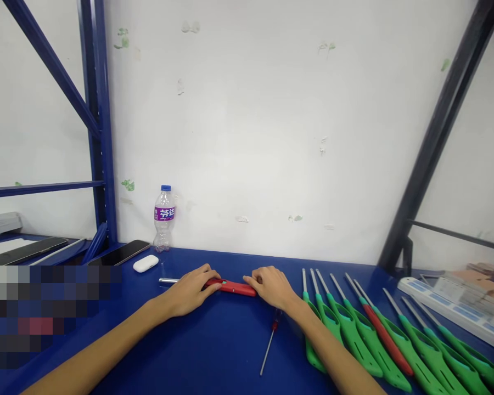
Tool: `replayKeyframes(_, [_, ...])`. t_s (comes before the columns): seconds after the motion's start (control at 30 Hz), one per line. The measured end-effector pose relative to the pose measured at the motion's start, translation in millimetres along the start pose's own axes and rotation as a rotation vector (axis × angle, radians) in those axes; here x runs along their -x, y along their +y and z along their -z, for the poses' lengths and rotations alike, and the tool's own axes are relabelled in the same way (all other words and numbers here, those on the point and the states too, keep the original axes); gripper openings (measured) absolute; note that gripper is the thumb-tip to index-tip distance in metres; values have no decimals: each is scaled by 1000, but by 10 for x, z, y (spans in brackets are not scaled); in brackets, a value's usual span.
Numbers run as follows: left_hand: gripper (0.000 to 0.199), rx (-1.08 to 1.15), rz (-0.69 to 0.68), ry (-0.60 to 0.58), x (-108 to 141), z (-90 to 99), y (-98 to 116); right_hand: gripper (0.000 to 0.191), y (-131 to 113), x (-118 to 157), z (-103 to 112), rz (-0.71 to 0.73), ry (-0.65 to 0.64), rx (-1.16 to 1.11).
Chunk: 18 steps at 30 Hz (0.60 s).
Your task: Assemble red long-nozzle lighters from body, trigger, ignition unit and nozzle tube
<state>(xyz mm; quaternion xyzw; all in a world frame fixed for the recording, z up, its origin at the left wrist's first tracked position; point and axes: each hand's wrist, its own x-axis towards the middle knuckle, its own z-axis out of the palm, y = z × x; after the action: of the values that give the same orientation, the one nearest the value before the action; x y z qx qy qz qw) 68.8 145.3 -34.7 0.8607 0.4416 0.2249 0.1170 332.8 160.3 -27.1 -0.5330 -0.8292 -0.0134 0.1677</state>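
A red long-necked gas lighter lies crosswise just above or on the blue table, its metal tube pointing left. My left hand is closed around its front part, and the tube tip sticks out beyond the fingers. At the other end, my right hand grips the butt of the handle between thumb and fingers. Below my right hand lies a screwdriver, its shaft pointing toward me and its handle partly in shadow. To the right, several green lighters lie in a row, with a red lighter among them.
A plastic bottle stands by the wall, near a white earphone case and a dark phone. Blue rack posts rise at left. A white power strip lies at right. My right forearm passes over the nearest green lighters.
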Motion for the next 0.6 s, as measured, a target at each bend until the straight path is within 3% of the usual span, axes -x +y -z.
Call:
replayKeyframes(0.3, [38,-14,1,-13,0,-2,4,59,42,-30,-37,-14,-32,-73])
replayKeyframes(0.6, [39,20,5,-12,-6,1,-1,53,27,-31,-48,-81,-76,-115])
